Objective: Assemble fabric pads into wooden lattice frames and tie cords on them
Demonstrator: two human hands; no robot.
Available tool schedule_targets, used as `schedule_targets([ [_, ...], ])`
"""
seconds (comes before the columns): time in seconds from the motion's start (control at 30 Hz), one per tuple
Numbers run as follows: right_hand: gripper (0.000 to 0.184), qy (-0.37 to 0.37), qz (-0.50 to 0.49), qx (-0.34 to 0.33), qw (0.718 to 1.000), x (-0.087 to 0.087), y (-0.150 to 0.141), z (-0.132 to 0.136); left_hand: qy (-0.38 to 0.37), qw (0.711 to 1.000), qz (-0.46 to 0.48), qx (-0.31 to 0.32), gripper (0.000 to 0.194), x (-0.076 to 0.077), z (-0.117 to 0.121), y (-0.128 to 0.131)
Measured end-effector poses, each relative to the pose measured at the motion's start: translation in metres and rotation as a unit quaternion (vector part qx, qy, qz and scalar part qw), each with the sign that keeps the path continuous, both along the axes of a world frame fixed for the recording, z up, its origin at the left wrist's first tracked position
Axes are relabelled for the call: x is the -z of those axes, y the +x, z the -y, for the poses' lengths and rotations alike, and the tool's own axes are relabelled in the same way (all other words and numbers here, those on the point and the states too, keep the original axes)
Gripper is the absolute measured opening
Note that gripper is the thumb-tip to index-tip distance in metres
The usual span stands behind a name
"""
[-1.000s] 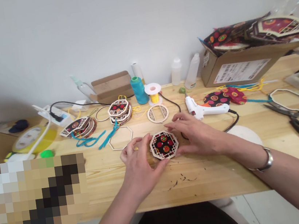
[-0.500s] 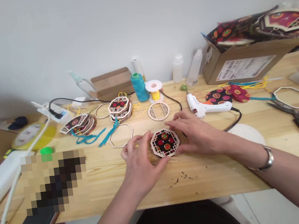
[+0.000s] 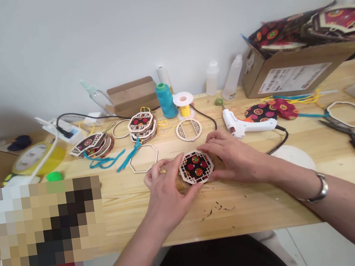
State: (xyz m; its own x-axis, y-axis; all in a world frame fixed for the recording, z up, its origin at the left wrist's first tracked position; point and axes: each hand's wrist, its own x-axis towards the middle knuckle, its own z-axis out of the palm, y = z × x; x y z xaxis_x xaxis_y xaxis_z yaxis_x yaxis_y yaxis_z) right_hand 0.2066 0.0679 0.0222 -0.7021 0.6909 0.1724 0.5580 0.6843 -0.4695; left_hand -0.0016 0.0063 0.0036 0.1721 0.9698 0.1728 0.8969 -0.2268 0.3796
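I see both hands grasping one octagonal lattice frame (image 3: 197,168) backed with black patterned fabric, lying on the wooden table (image 3: 124,227) near its front edge; left hand (image 3: 168,188) has its left side, right hand (image 3: 239,157) its right, fingers curved in. Containers: big labelled cardboard box (image 3: 287,72), back right, open, stuffed past the rim with patterned fabric (image 3: 269,34) and a lattice fan-shaped piece (image 3: 342,19). Small cardboard box (image 3: 133,96) by the wall, flap up, contents I can't make out. Two translucent squeeze bottles (image 3: 212,79), one upright, one tilted; fill level unclear. Green-topped spray bottle (image 3: 94,94) leans left of the small box. White spool (image 3: 183,100) carries yellow thread, beside a teal thread cone (image 3: 166,101). White glue gun (image 3: 248,126) rests right of the spool, near the right hand.
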Motion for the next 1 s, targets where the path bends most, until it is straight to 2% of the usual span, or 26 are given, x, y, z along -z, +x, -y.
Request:
schedule_targets([
  [0.1,0.046,-0.008,0.001,-0.001,1.000,-0.0017,-0.0005,0.0005,-0.004,1.000,-0.003,-0.002,0.066,0.0002,0.0002,-0.0003],
  [0.27,0.056,-0.010,0.022,0.007,1.000,-0.0033,-0.0016,0.0018,-0.026,0.999,-0.027,-0.002,0.073,0.0021,0.0000,0.0000],
  [0.5,0.048,-0.002,0.053,-0.002,0.999,-0.0013,-0.0042,0.0013,-0.022,0.997,-0.051,0.045,0.063,-0.0002,-0.0009,-0.0005],
  [1.0,0.050,0.020,0.075,-0.008,0.997,0.0027,-0.0057,0.0015,-0.023,0.997,-0.053,0.055,0.057,-0.0034,-0.0027,-0.0015],
])
